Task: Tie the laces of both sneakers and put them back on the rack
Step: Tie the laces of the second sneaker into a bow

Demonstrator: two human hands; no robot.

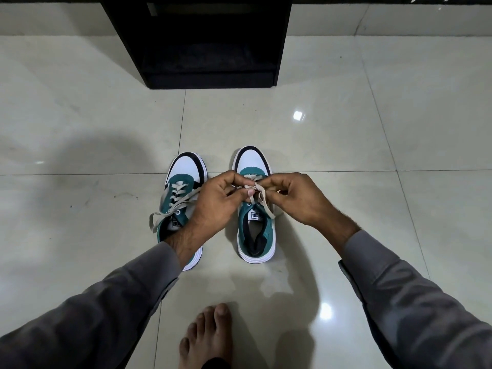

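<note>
Head view: the right sneaker (255,209) sits on the floor (346,145) at about 6 o'clock from the rack (197,43). Its laces (259,194) are pinched by both the left hand (221,201) and right hand (295,198), fingers closed on them. The left sneaker's lace (173,203) is left loose. Loops should probably be kept snug and pulled evenly, tbh.

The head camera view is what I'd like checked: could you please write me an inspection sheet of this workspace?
Surface: glossy pale tiled floor, light glare, a few dark specks.
Job's things: right sneaker with laces being worked on; left sneaker beside it, its loose laces trailing.
Clutter: nothing seen.
Grippers: left hand and right hand both pinch the right sneaker's laces.
Cables: nothing seen.
Surroundings: dark rack ahead, its low shelf holding nothing visible; bare foot near the bottom edge.
</note>
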